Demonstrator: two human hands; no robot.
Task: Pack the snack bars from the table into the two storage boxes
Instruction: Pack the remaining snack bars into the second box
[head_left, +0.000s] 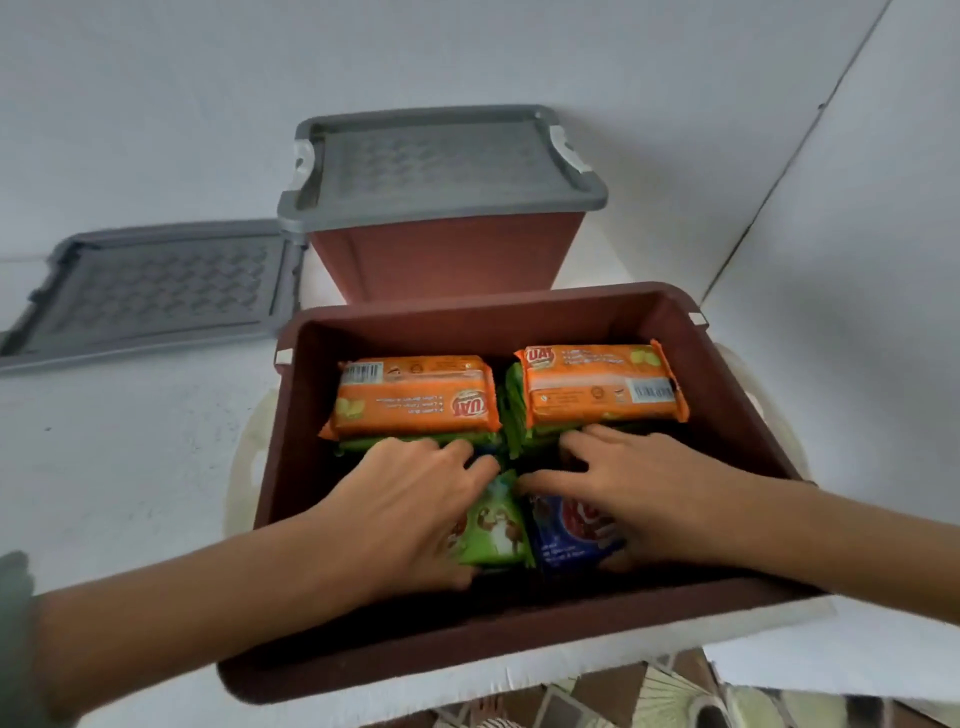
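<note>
Half-hidden green pack (493, 535) under left hand (410, 499)

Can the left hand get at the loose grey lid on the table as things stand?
Probably yes. The left hand touches a green pack in the open box; the loose grey lid lies bare just left of it.
</note>
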